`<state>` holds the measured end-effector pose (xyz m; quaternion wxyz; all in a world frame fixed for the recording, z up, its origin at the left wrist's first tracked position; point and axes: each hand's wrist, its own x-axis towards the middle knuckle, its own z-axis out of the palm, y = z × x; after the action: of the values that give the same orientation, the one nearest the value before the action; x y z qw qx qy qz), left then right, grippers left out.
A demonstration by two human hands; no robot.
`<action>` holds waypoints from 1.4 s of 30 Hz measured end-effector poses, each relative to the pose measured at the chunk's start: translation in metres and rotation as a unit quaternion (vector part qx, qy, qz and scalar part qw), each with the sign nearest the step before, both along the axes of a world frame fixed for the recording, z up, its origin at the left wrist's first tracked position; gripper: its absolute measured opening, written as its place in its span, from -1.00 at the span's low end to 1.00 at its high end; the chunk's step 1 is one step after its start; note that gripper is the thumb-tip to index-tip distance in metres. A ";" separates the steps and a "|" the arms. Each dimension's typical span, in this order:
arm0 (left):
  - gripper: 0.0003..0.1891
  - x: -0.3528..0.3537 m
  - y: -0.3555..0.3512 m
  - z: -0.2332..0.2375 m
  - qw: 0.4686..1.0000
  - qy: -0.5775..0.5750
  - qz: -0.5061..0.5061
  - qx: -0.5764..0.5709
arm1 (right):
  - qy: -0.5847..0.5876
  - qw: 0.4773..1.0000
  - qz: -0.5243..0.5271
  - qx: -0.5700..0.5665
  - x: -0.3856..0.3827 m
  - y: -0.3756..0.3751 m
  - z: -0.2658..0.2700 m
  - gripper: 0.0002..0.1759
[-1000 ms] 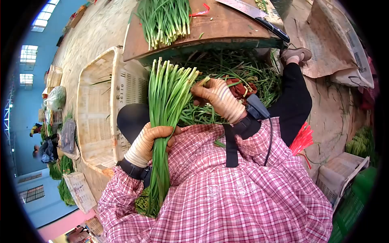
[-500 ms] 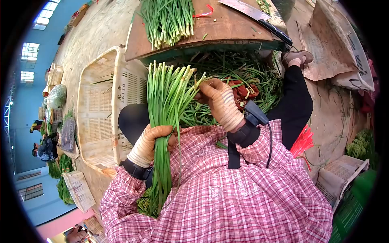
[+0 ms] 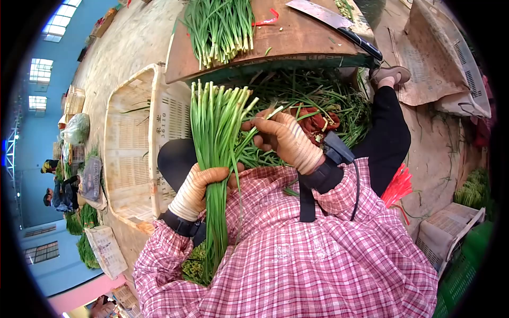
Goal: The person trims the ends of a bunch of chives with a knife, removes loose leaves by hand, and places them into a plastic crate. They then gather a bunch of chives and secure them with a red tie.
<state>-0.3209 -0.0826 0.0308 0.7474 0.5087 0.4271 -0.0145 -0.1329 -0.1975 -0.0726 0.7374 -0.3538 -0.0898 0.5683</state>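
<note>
My left hand (image 3: 199, 188), in a glove with bare-looking fingertips, is wrapped round a bunch of garlic chives (image 3: 214, 127). The pale cut ends point up and away from me, and the long leaves hang down over my lap. Just right of the bunch, my right hand (image 3: 283, 138) has its fingers curled round a single chive stalk (image 3: 273, 113) that leans out from the others. Loose green leaves (image 3: 339, 100) lie in a heap beyond my right hand, with a dark red cloth-like thing (image 3: 318, 123) among them.
On the wooden board (image 3: 297, 40) ahead lie another bunch of chives (image 3: 222, 32), a red tie (image 3: 268, 20) and a cleaver (image 3: 323, 15). A white plastic crate (image 3: 156, 116) stands at my left. Red strips (image 3: 397, 185) hang by my right thigh. People (image 3: 63, 196) are far left.
My right hand has turned and drawn slightly down, with the stalk now sticking up past its fingers. My left hand still grips the bunch, and the view has shifted a little.
</note>
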 end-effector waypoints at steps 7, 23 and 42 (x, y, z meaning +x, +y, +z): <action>-0.66 -0.006 0.004 0.001 1.000 -0.001 -0.030 -0.011 | 0.088 0.992 -0.075 0.041 0.009 0.004 -0.024 -0.73; -0.74 -0.033 0.018 0.033 0.996 0.001 0.069 0.052 | -0.714 0.561 -0.152 -0.391 0.202 0.001 -0.120 -0.50; -0.57 -0.006 -0.005 0.032 0.981 0.040 -0.180 0.063 | -0.306 0.949 -0.055 0.059 0.059 0.009 0.057 -0.68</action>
<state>-0.3265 -0.0877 0.0625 0.6813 0.6226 0.3578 -0.1420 -0.0739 -0.1886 -0.0158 0.7240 -0.4709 -0.3252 0.3851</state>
